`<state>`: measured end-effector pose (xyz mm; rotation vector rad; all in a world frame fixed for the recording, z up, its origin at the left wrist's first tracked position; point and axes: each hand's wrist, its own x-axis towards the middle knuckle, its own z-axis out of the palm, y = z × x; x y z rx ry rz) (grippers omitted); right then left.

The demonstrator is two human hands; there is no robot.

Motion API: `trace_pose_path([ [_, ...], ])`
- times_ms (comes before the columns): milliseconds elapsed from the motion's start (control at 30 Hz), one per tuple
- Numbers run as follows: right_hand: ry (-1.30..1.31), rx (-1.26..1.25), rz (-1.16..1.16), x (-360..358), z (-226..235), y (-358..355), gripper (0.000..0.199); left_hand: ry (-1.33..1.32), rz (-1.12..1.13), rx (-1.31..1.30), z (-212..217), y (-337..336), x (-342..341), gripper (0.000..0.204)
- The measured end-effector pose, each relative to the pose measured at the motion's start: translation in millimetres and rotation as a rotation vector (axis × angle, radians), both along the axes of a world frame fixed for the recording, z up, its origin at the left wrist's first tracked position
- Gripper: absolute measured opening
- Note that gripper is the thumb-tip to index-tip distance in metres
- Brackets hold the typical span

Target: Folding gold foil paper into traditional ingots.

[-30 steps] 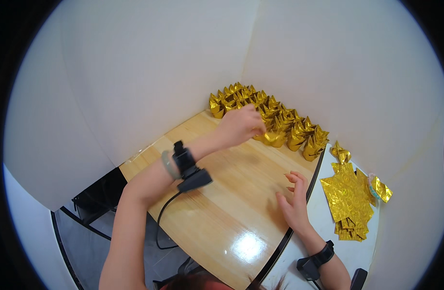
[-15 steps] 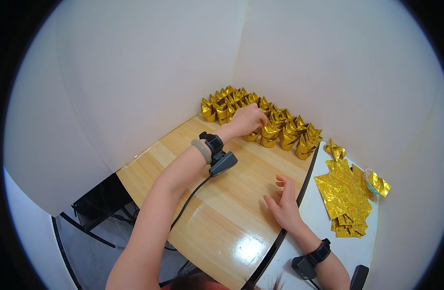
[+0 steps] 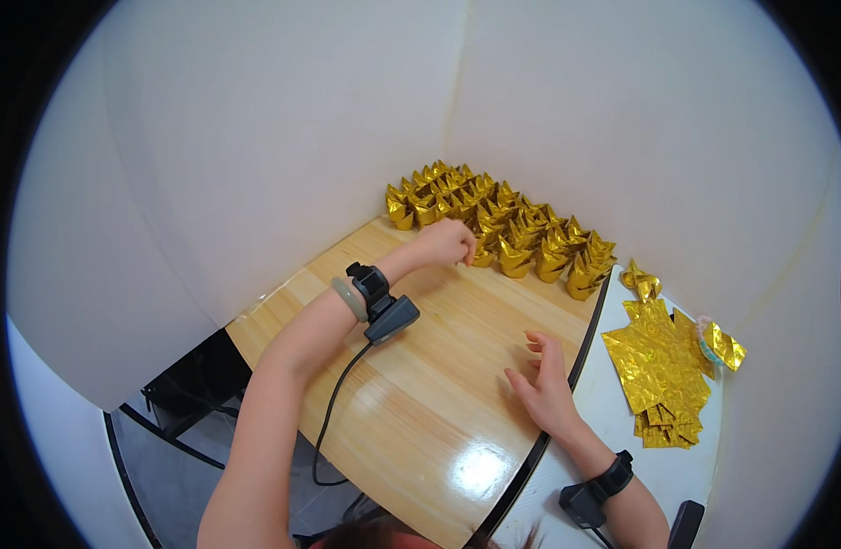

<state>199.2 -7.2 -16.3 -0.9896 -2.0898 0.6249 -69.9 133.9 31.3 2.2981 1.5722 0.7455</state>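
Note:
Several folded gold paper ingots (image 3: 507, 224) stand in rows at the far corner of a wooden tabletop (image 3: 411, 403). My left hand (image 3: 446, 243) reaches to the near left edge of that group, fingers curled, fingertips against one ingot (image 3: 483, 258); whether it grips the ingot is unclear. My right hand (image 3: 541, 382) rests on the wood near the table's right edge, fingers spread, holding nothing. A stack of flat gold foil sheets (image 3: 663, 371) lies to its right on a white surface (image 3: 603, 430).
A loose folded gold piece (image 3: 642, 279) and a small gold and teal scrap (image 3: 721, 343) lie by the sheets. White walls (image 3: 283, 165) close in behind the table. Both wrists carry a black device (image 3: 382, 300), the left one trailing a cable (image 3: 334, 412).
My left hand has drawn slightly back from the rows to their near left edge. My right hand has slid a little toward me along the table's right edge.

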Motion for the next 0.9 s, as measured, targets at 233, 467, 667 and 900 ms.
trace_pose_path([
  [233, -0.024, -0.004, 0.003, -1, 0, 0, 0.050, 0.001, -0.073, -0.012, -38, 8, -2, 0.017],
  [467, -0.092, 0.041, -0.027, 7, 6, -2, 0.045, -0.011, -0.081, -0.042, -35, 10, 9, 0.017],
  [667, -0.634, 0.321, -0.307, 51, 31, 20, 0.047, -0.241, -0.142, -0.184, -32, -21, -16, 0.015],
  [900, -1.047, -0.136, -0.733, 123, 38, 30, 0.034, -0.366, -0.313, -0.366, -32, -52, 12, 0.018],
])
